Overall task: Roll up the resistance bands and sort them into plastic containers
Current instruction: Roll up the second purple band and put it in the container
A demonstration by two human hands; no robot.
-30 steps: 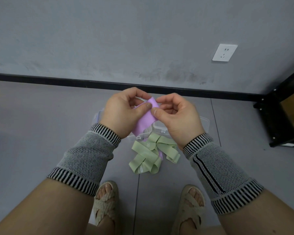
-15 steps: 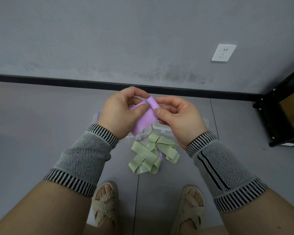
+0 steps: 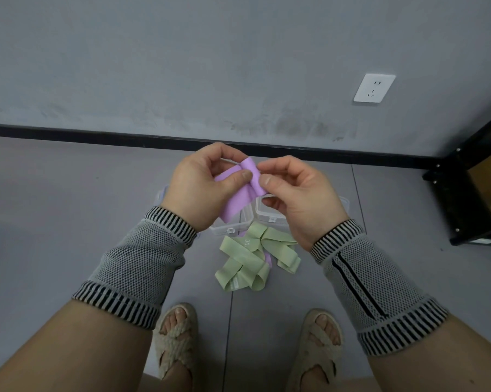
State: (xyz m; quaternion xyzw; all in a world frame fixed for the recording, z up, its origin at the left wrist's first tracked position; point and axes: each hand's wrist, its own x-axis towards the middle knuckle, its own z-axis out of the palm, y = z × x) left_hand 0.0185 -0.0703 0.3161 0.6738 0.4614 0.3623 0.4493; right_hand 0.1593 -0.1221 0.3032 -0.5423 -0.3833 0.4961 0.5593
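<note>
A purple resistance band [image 3: 238, 199] is held up in front of me, its top end curled into a small roll. My left hand [image 3: 201, 188] pinches the band just left of the roll with thumb and fingers. My right hand [image 3: 298, 193] pinches the roll from the right. Below them, two clear plastic containers [image 3: 269, 216] stand on the floor, largely hidden by my hands. A loose heap of pale green bands [image 3: 252, 258] lies in front of the containers, with a bit of another purple band [image 3: 268, 260] showing under it.
My two sandalled feet [image 3: 176, 338] stand on the grey floor below the heap. A black shelf frame [image 3: 465, 190] with a cardboard box stands at the right. The grey wall with a black skirting and a white socket [image 3: 373, 88] is close behind.
The roll at the band's top end has grown a little as both hands turned it. My hands stayed in about the same place.
</note>
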